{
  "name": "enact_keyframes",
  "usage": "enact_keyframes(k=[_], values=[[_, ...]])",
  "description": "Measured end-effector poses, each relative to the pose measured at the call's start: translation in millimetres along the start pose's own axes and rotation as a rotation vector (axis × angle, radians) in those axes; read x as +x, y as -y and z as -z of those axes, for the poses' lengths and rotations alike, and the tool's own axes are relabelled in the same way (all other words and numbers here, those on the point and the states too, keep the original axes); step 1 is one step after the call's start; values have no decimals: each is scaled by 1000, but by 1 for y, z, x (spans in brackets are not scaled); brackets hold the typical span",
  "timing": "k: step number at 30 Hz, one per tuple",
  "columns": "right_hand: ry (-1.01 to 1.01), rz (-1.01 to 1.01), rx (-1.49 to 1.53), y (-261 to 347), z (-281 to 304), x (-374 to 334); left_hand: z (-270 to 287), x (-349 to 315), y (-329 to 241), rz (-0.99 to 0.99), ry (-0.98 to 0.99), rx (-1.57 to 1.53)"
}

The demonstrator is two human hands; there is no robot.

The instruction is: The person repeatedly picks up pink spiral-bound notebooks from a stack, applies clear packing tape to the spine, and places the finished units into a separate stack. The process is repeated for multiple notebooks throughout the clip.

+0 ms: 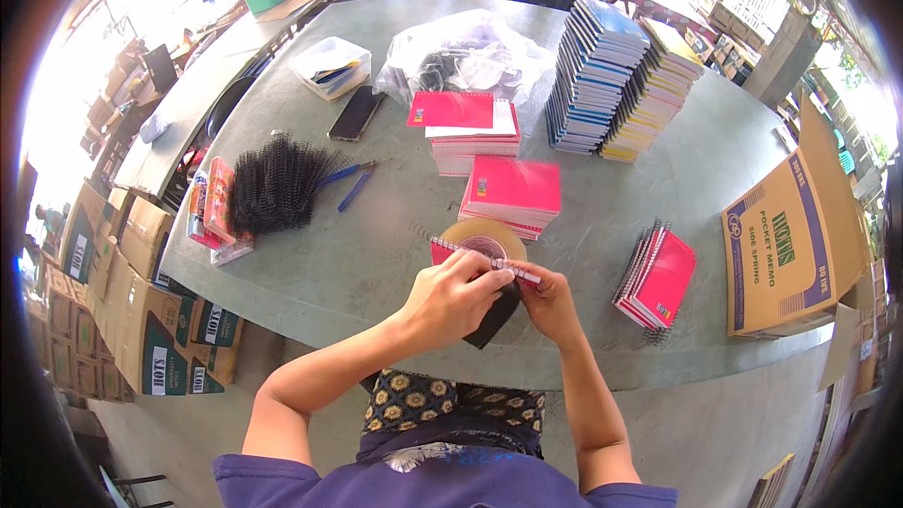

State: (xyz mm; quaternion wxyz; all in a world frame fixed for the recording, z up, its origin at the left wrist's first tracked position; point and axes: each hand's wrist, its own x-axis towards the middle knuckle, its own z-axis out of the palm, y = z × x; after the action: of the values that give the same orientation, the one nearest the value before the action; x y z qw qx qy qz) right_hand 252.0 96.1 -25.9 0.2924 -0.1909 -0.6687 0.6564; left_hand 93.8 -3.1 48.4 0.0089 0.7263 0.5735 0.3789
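Both hands meet over the near edge of the table around a small red memo pad point(438, 252), whose white page edge shows between my fingers. My left hand point(447, 296) has its fingers closed on the pad's bound edge. A thin black wire coil point(428, 237) sticks out past that hand at the pad's left end. At the other end, my right hand point(550, 306) pinches the pad between thumb and fingers. Just behind the hands lies a roll of brown tape point(489, 233). A dark flat piece point(494, 320) shows below my fingers; its kind is unclear.
Red memo pads stand in two stacks point(513, 190) point(472, 150); bound ones point(663, 273) lie right. Black wire coils point(277, 183), blue-handled pliers point(348, 174) and a phone point(356, 114) lie left. Tall notebook stacks point(597, 75), a plastic bag point(470, 56) and an open carton point(781, 235) surround them.
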Motion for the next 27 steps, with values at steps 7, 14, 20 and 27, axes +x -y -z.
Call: enact_keyframes(k=[7,14,20,27], values=[[10,-13,-131,12,-2,8,-15,-31,8,91,91,-25],[-21,181,143,10,-11,15,39,-103,79,496,-132,202],[-171,50,304,29,-22,9,38,-38,24,8,-277,304],[-184,-24,-147,-6,-6,-6,0,16,17,-4,192,164]])
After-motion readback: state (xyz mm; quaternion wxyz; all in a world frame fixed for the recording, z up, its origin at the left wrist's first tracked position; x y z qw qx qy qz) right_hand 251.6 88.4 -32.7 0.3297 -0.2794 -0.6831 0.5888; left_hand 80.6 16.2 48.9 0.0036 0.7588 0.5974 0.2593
